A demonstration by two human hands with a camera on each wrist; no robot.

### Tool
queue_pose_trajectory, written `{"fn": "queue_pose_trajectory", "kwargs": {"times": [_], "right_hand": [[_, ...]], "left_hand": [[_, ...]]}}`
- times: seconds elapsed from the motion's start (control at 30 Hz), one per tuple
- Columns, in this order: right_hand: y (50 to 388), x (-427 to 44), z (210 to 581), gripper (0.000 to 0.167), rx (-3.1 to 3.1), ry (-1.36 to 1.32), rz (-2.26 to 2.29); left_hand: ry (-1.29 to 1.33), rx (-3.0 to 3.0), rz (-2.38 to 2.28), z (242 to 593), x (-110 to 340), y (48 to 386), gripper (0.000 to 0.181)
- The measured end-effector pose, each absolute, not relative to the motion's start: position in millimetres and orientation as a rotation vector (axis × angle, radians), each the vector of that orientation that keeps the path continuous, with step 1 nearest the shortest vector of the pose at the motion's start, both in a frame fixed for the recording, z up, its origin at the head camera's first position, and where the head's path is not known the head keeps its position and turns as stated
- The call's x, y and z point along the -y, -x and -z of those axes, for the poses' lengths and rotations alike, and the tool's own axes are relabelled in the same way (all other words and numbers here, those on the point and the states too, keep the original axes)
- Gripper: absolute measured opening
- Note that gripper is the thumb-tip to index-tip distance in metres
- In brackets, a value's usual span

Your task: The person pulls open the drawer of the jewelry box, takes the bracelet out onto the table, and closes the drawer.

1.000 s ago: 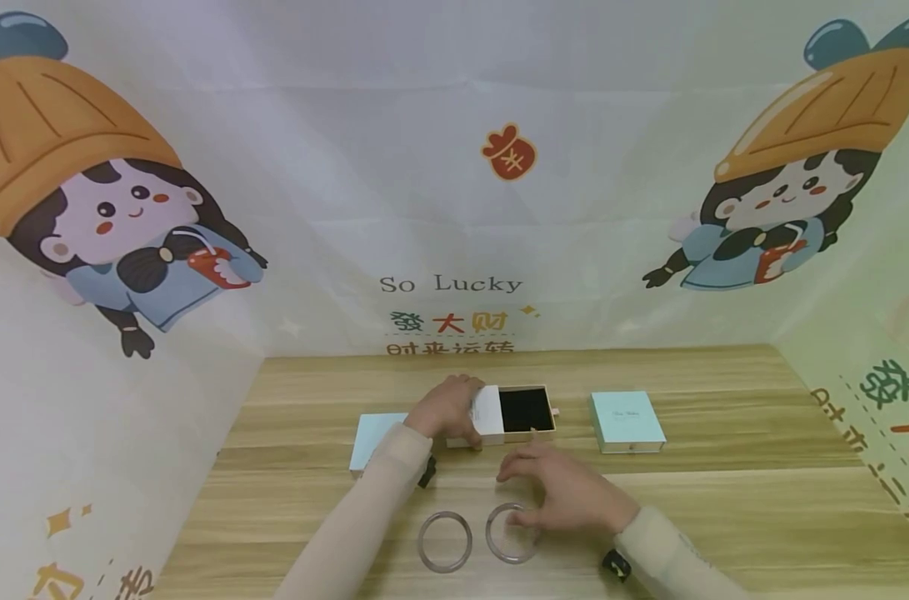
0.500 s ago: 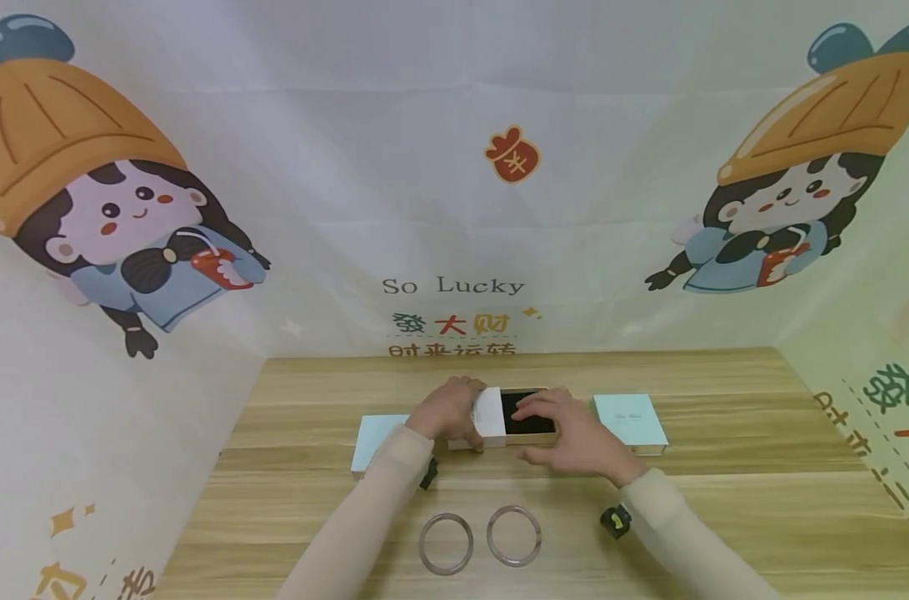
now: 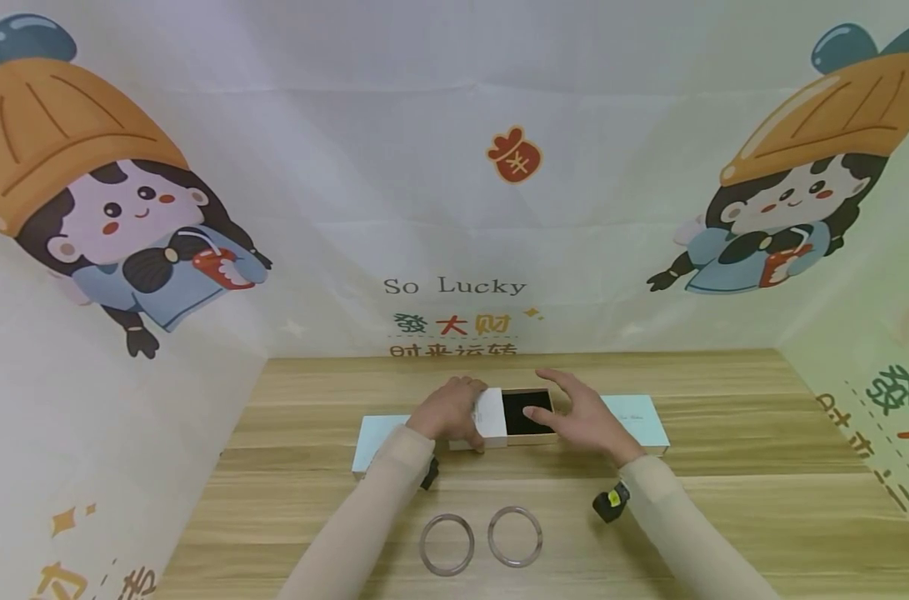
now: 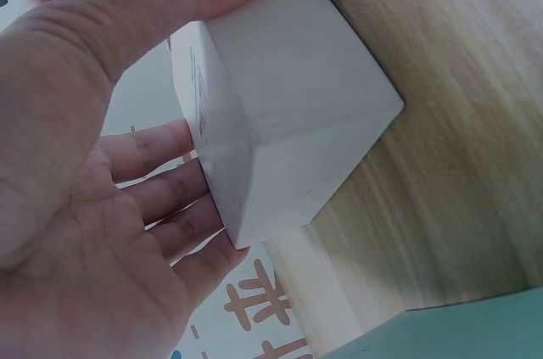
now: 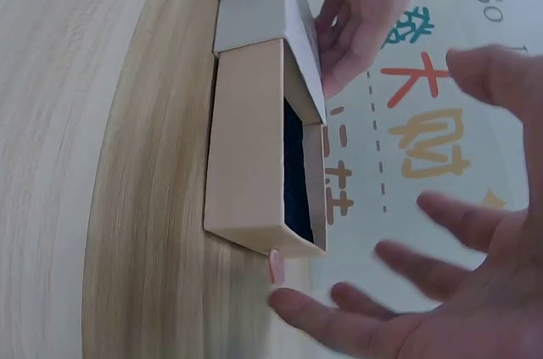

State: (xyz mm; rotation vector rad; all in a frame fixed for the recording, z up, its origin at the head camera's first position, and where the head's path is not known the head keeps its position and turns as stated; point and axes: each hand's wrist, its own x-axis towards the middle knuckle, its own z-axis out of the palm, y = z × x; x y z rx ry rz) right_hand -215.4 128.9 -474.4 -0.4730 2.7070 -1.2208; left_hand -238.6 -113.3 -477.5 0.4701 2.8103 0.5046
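A white drawer-style gift box (image 3: 491, 417) lies on the table with its tray (image 5: 244, 147) pulled partway out to the right. Black lining shows inside the tray, and a small pink pull tab (image 5: 276, 266) hangs from its end. My left hand (image 3: 448, 410) holds the white outer sleeve (image 4: 297, 79), thumb on one side and fingers on the other. Over the right end of the tray hovers my right hand (image 3: 585, 417), fingers spread and holding nothing. Two translucent bangles (image 3: 447, 572) lie side by side nearer to me.
A pale turquoise box (image 3: 373, 440) sits left of the white one, partly behind my left arm. Another turquoise box (image 3: 641, 425) stands at the right, partly covered by my right hand. A printed cloth wall (image 3: 454, 225) rises behind the wooden table (image 3: 739, 500).
My right hand has moved from above the right bangle up to the tray, then spread its fingers. My left hand has kept its hold on the sleeve.
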Motion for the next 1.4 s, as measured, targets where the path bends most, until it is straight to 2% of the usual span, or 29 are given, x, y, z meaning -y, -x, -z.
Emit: {"fn": "queue_pose_trajectory", "kwargs": {"times": [0.2,0.4,0.53,1.03,1.4], "right_hand": [[223.0,-128.4,479.1,0.076,-2.598,0.196,1.260],[227.5,-125.7,483.3,0.061,-2.539,0.025,1.261],[230.6,-124.1,486.8,0.048,-2.504,-0.001,1.328],[230.7,-124.3,496.9,0.027,-2.609,-0.107,1.248],[229.0,-122.8,507.0,0.023,-2.743,-0.079,1.240]], "left_hand": [[-0.461,-2.804,-0.502,477.1,114.1,239.1,0.098],[-0.461,-2.799,-0.495,476.0,115.0,239.2,0.098],[-0.467,-2.804,-0.493,476.2,116.1,240.2,0.098],[-0.478,-2.789,-0.480,477.1,115.3,238.5,0.098],[-0.479,-2.802,-0.475,478.0,114.1,237.8,0.099]]}}
